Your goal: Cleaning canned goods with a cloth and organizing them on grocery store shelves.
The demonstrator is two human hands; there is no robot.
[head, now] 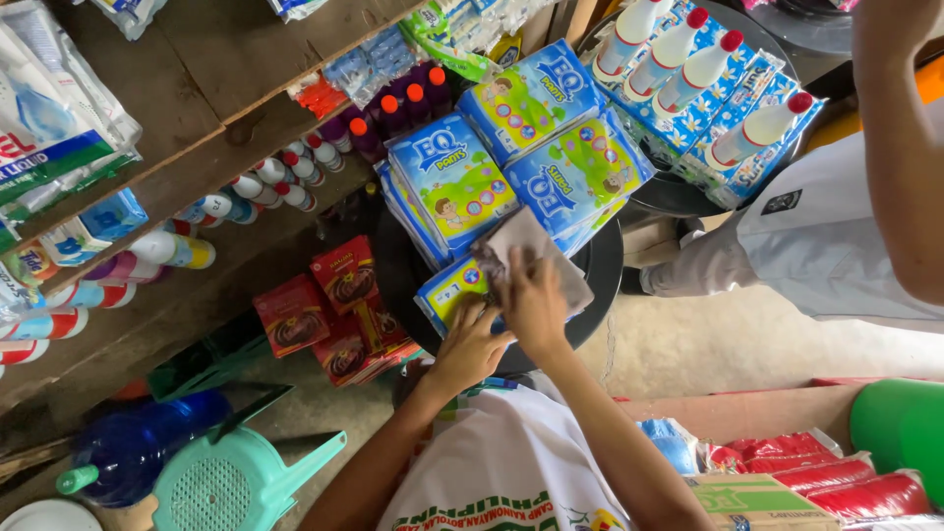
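Head view: right hand [534, 300] grips a grey cloth [531, 258] pressed onto stacked blue diaper packs [454, 182]; left hand [472, 339], fingers spread, steadies the lowest pack [444, 293]. Wiping seems midway, the upper packs not yet reached.

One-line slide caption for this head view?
Right hand presses a grey cloth onto blue diaper packs stacked on a round black stand; left hand steadies the lowest pack.

Left hand [470, 346] on blue diaper packs [454, 184], right hand [534, 300] pressing grey cloth [536, 251], round black table [600, 265], red packets [344, 275] beside
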